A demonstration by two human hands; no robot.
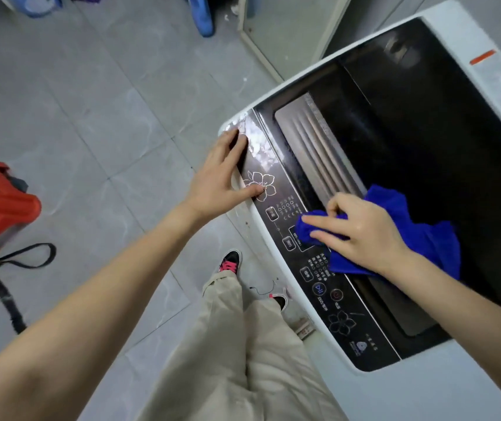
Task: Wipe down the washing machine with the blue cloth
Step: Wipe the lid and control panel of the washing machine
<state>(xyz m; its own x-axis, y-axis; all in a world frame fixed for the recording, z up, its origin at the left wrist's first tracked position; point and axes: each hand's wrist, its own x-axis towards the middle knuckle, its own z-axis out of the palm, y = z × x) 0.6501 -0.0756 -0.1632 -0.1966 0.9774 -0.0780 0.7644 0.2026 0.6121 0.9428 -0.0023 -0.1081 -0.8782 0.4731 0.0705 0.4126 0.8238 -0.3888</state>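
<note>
Blue fleecy cloth (419, 235) sits bunched on the dark glossy control panel (343, 311) of the white top-loading washing machine (468, 34), gripped by the right hand (361, 229); left hand (222, 174) rests open on its corner

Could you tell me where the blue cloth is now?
In the head view, the blue cloth is held by the right hand against the washing machine's control panel.
</note>
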